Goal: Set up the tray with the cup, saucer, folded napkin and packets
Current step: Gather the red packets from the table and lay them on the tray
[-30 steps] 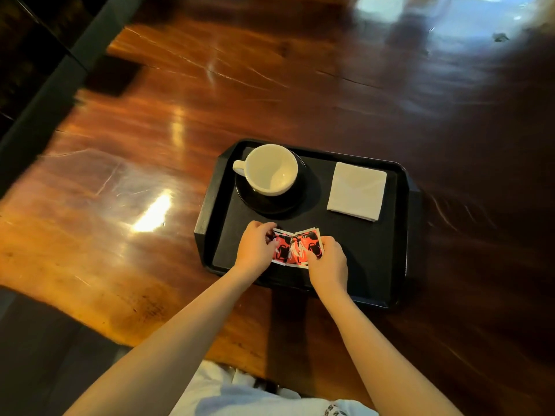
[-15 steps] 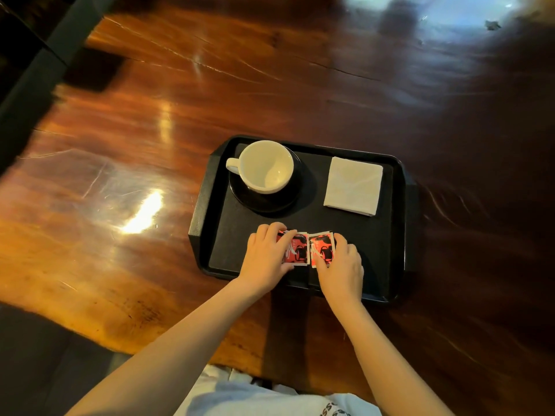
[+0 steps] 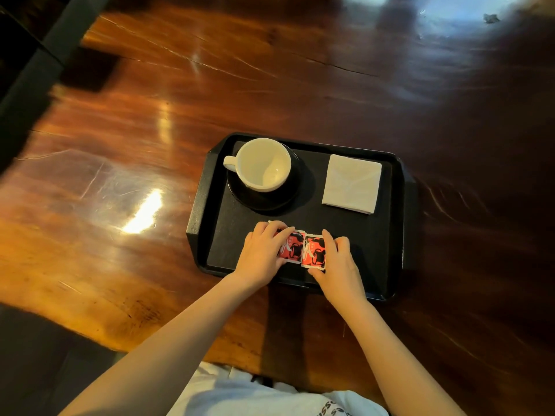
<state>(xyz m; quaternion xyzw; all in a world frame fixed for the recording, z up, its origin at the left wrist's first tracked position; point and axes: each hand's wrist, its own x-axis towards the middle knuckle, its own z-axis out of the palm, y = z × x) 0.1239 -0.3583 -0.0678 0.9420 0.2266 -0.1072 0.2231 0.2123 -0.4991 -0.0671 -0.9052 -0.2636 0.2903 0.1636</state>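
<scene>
A black tray [image 3: 387, 235] lies on the wooden table. At its back left a white cup [image 3: 262, 165] stands on a black saucer [image 3: 271, 201], handle to the left. A folded white napkin [image 3: 351, 187] lies flat at the back right. Two red and black packets lie side by side near the front edge: my left hand [image 3: 264, 255] rests its fingers on the left packet [image 3: 292, 249], and my right hand [image 3: 339, 264] holds the right packet [image 3: 313, 255] by its right edge. Both packets lie flat on the tray.
The glossy wooden table [image 3: 135, 181] spreads wide to the left and behind the tray. A dark ledge [image 3: 36, 64] runs along the far left. My white shirt [image 3: 240, 394] shows at the bottom.
The two packets went from overlapping at a tilt to lying flat side by side. My fingers shifted over them; the cup, saucer and napkin stayed put.
</scene>
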